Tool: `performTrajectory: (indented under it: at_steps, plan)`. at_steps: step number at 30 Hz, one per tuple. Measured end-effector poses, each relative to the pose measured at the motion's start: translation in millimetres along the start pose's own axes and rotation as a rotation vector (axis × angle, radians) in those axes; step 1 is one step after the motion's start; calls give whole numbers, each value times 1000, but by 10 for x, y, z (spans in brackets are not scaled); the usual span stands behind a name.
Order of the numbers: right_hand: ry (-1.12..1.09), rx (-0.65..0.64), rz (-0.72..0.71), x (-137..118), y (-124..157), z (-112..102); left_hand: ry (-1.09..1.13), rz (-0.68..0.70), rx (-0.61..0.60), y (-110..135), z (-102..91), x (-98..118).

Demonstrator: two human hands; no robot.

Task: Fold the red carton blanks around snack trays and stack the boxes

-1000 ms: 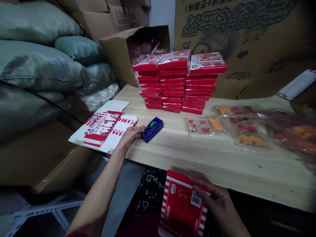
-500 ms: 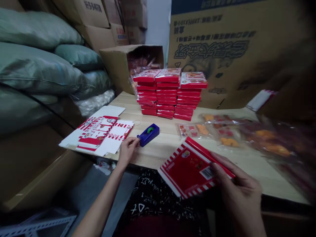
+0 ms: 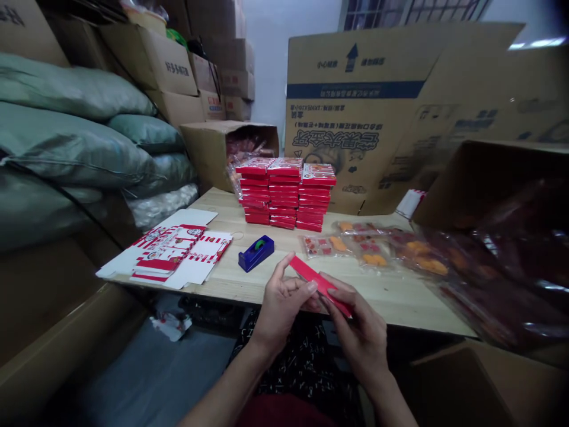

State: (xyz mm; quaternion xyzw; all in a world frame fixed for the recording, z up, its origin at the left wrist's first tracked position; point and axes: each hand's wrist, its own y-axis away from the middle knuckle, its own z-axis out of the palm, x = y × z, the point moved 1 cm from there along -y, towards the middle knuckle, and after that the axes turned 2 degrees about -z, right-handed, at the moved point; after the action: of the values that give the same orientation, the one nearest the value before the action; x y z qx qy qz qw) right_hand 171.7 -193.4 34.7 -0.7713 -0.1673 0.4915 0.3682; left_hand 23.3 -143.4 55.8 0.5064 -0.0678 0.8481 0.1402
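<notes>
Both hands hold a flat red box [image 3: 320, 284] edge-on above the near edge of the wooden table [image 3: 400, 293]. My left hand [image 3: 281, 306] pinches its left end with thumb and fingers. My right hand [image 3: 355, 332] grips it from below on the right. A blue tape dispenser [image 3: 255, 252] sits on the table just beyond my left hand. Flat unfolded red-and-white box blanks [image 3: 171, 254] lie at the table's left end. Three stacks of red boxes [image 3: 287, 193] stand at the back of the table.
Clear bags of orange and red sweets [image 3: 377, 249] spread over the table's right side. An open carton [image 3: 489, 178] stands at the right and large cartons [image 3: 355, 118] behind. Grey-green sacks [image 3: 66, 142] pile up at the left. A brown carton [image 3: 480, 385] sits low at the right.
My left hand left the tape dispenser and came to the red box. The box has turned edge-on between both hands. The view has tilted upward.
</notes>
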Motion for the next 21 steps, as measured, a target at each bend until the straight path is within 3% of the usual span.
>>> performTrajectory:
  at_steps: [7, 14, 18, 21]
  plan:
    - [-122, 11, 44, -61, 25, -141, -282, 28, 72, 100, 53, -32]
    - [-243, -39, 87, -8, -10, -314, -776, 298, 217, -5, 37, 16]
    - [-297, -185, 181, 77, -58, -456, -993, 448, 128, 6, -38, 69]
    - [-283, -329, 242, 158, -102, -479, -1024, 440, 56, -26, -161, 43]
